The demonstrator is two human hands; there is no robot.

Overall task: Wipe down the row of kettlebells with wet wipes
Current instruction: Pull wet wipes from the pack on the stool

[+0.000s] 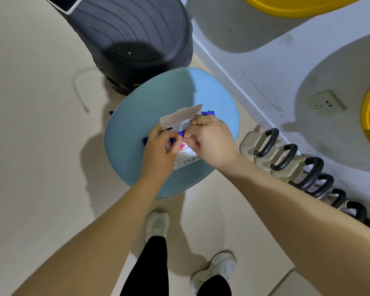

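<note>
Head view: wipe pack [187,155] lid open; kettlebells [295,165] black-handled.

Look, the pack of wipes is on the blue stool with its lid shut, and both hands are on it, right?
Not quite: the lid is flipped open, not shut. The head view shows it standing up at the far end of the pack of wipes, which does lie on the blue stool, with the left hand and right hand both on it.

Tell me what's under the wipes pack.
The wipes pack lies on a light blue stool seat. Both hands, left hand and right hand, cover its middle, hiding the opening.
</note>
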